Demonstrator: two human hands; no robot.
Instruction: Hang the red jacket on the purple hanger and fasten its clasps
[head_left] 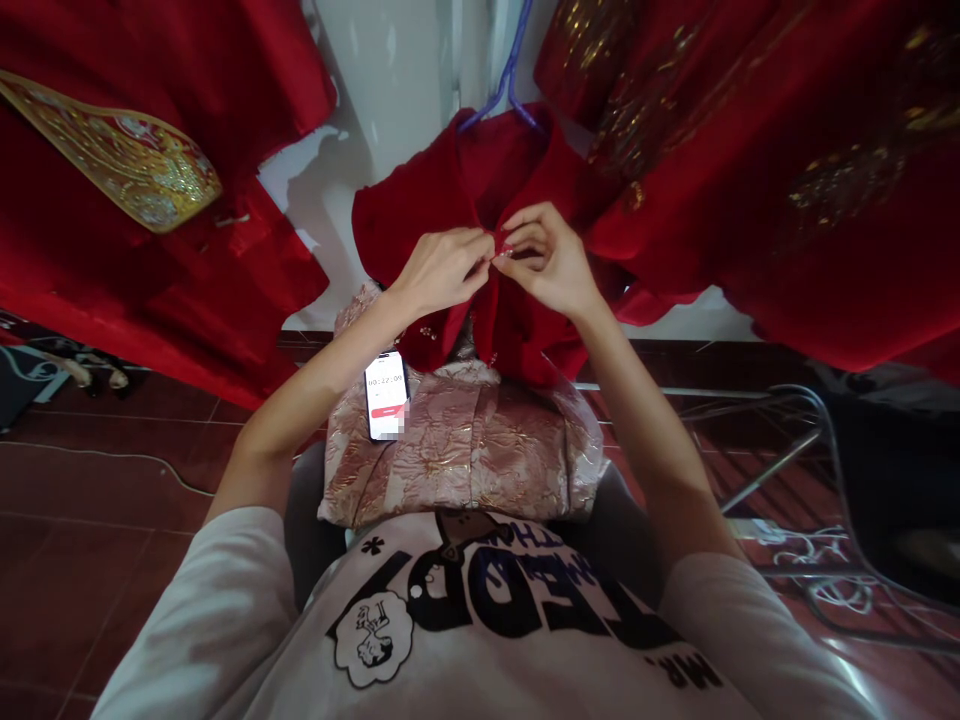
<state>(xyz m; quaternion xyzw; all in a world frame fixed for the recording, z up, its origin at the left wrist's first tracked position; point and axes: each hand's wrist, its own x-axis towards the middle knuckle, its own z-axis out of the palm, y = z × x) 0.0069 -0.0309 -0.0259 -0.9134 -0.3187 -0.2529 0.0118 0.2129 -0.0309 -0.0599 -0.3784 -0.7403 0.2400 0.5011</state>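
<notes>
A dark red jacket [409, 215] hangs open-necked on a purple hanger [511, 75] in front of me. My left hand [448, 268] pinches the jacket's front edge, its fingers curled together. Close beside it, my right hand [551, 258] has thumb and fingertips closed on the same front edge, where small shiny beads show. The fingertips of both hands nearly meet at the jacket's middle. Whatever finer piece lies between them is too small to tell. Below, a shiny pink garment [465, 450] lies over my lap, with a lit phone [386, 395] on its left part.
Red garments with gold decoration hang at the left [262, 60] and right [750, 220]. A metal-framed black chair [892, 480] stands at the right, near white cables [840, 590] on the tiled floor. Shoes [82, 372] lie at the far left.
</notes>
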